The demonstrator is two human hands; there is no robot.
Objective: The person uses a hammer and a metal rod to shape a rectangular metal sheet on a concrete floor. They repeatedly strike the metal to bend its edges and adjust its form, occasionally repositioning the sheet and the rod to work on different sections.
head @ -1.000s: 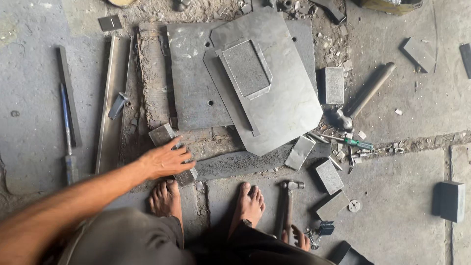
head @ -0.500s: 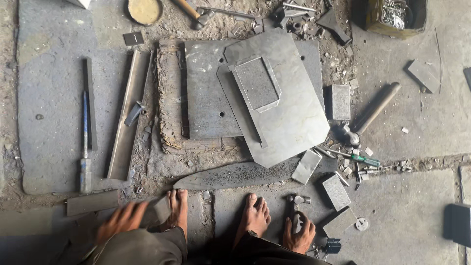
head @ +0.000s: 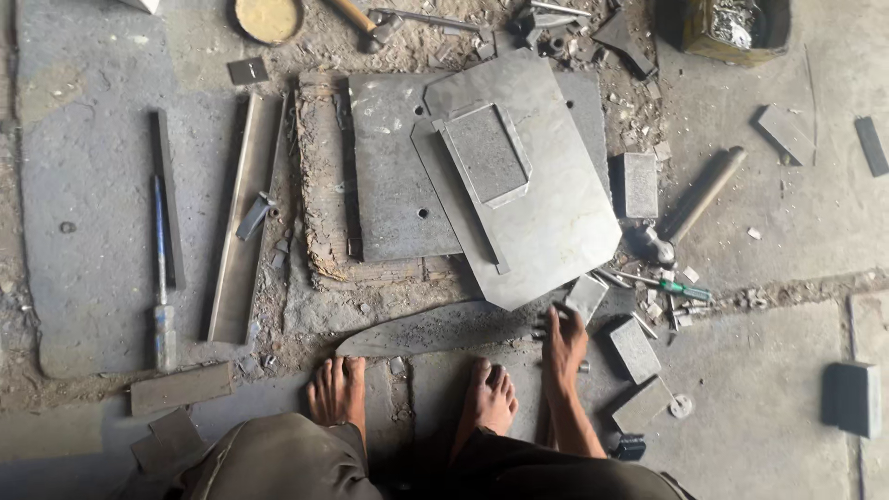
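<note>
From the head view we look down on a workshop floor crowded with metal. Our right hand (head: 563, 344) reaches forward past our bare feet (head: 412, 393), fingers spread loosely, fingertips touching the near end of a small grey metal block (head: 585, 296). That block lies tilted just beside the lower edge of the large angled steel plate (head: 546, 213). More blocks (head: 635, 349) sit close on the right, leaving little free floor around the hand. Open concrete (head: 769, 389) lies farther right. We cannot see our left hand. A long screwdriver (head: 162, 278) rests well apart on the left.
</note>
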